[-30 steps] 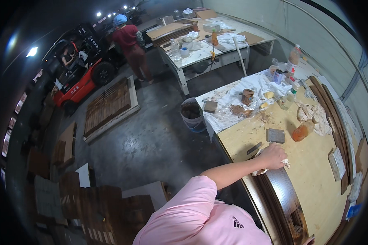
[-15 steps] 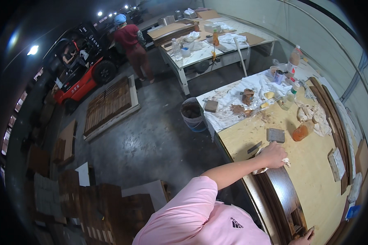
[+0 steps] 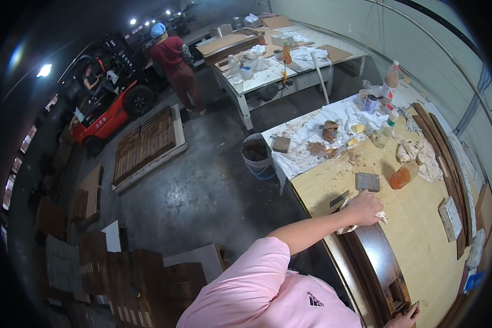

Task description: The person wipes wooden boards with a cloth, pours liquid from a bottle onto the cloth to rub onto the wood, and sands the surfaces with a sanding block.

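Note:
My left hand [image 3: 363,208] is closed on a crumpled off-white rag [image 3: 346,229], pressed down at the far end of a dark brown, glossy wooden piece [image 3: 370,249]. Bits of the cloth stick out on both sides of the fingers. The wooden piece lies lengthwise along the table's left edge and has a slot-like opening towards its near end. Beside that near end, at the lower edge of the view, my right hand [image 3: 403,319] shows only in part. Its fingers look bent together, with a small dark tip by them; what they hold is unclear.
Past my left hand lie a flat metal scraper [image 3: 339,198] and a grey block [image 3: 368,182]. A bottle of orange liquid [image 3: 404,176] leans nearby. Long dark strips [image 3: 443,164] line the table's right side. A bucket [image 3: 258,156] stands on the floor; beyond are a forklift [image 3: 106,106] and a person [image 3: 175,68].
Both my hands stay almost where they were, the left one still on the rag. The view has shifted very slightly; the forklift and the far person appear a little further left.

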{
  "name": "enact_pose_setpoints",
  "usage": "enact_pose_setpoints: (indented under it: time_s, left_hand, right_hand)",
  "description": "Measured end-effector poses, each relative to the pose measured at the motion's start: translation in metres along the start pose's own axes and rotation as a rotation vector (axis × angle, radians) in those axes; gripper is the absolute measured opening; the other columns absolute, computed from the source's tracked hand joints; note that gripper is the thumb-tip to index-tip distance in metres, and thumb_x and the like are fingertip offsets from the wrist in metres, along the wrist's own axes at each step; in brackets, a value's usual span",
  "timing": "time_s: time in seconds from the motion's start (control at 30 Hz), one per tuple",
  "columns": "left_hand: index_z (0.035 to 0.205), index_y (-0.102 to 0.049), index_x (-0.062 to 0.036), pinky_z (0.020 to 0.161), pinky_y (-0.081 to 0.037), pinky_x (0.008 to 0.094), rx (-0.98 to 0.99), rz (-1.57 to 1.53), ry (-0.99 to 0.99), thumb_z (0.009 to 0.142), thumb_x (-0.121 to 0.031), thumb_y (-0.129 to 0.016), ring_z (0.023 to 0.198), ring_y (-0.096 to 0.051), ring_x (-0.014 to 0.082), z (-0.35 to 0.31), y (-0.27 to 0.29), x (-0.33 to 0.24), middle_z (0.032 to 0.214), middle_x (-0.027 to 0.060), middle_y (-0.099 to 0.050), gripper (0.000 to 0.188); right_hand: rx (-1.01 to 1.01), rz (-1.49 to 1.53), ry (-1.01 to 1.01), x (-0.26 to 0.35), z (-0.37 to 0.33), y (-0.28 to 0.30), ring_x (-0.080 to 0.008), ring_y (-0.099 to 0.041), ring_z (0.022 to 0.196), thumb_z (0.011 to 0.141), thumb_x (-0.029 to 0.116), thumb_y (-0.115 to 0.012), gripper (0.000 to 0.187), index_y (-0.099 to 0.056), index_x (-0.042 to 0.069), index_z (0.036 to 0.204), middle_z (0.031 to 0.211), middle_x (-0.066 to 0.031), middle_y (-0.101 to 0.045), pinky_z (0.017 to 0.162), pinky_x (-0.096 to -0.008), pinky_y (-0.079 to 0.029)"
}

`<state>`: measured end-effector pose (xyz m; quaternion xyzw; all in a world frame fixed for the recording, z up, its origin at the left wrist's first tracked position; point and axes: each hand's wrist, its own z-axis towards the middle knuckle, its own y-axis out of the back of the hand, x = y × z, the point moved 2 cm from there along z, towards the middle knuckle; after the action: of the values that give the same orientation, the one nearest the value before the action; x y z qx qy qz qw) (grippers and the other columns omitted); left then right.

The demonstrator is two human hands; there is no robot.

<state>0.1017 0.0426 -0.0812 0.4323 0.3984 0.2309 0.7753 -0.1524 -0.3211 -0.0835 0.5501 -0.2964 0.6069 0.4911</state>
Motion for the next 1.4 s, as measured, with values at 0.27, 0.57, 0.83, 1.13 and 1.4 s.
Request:
enact_pose_setpoints:
  time_s: [0.27,0.57,0.83,1.13,1.4]
  left_hand:
    - [0.085,-0.07,-0.0085,0.089,-0.042,0.0436,0.011,-0.008,0.016,0.08,-0.033,-0.067,0.095,-0.063,0.0306,0.001,0.002,0.0,0.09,0.0114,-0.067,0.025]
    - [0.083,-0.071,-0.0082,0.091,-0.041,0.0414,0.056,-0.01,0.034,0.078,-0.03,-0.067,0.098,-0.063,0.0257,0.004,-0.003,-0.001,0.09,0.0079,-0.068,0.023]
    - [0.084,-0.072,-0.0077,0.09,-0.042,0.0404,0.054,0.016,0.044,0.077,-0.029,-0.066,0.096,-0.063,0.0263,0.004,-0.002,-0.001,0.089,0.008,-0.068,0.023]
    - [0.083,-0.072,-0.0082,0.089,-0.042,0.0403,0.041,0.037,0.037,0.078,-0.03,-0.065,0.096,-0.063,0.0261,0.004,-0.003,0.0,0.09,0.0084,-0.068,0.024]
    - [0.084,-0.072,-0.008,0.089,-0.041,0.0404,0.045,0.038,0.038,0.078,-0.031,-0.065,0.097,-0.063,0.0257,0.004,-0.005,0.0,0.09,0.0086,-0.069,0.024]
  right_hand:
    - [0.059,0.045,-0.076,-0.001,0.0,-0.002,-0.0191,-0.063,0.064,0.084,0.013,-0.08,0.021,-0.074,-0.004,0.093,0.085,-0.0134,-0.07,0.054,-0.0315,-0.058]
    - [0.07,-0.017,-0.14,0.022,-0.014,-0.006,-0.0248,-0.068,0.079,0.084,0.011,-0.078,0.02,-0.071,-0.003,0.096,0.098,-0.0172,-0.069,0.06,-0.0355,-0.063]
    - [0.075,-0.012,-0.015,0.001,-0.003,-0.005,-0.0159,-0.057,0.057,0.082,0.017,-0.081,0.021,-0.069,0.0,0.085,0.077,-0.0096,-0.065,0.048,-0.0274,-0.054]
    - [0.106,-0.073,0.09,-0.011,0.004,-0.002,-0.0132,-0.05,0.05,0.081,0.022,-0.082,0.026,-0.067,0.002,0.078,0.067,-0.0064,-0.061,0.043,-0.0253,-0.047]
    - [0.096,-0.085,0.018,0.014,-0.011,-0.008,-0.0163,-0.058,0.058,0.082,0.017,-0.08,0.021,-0.071,0.0,0.087,0.077,-0.0109,-0.067,0.049,-0.0296,-0.055]
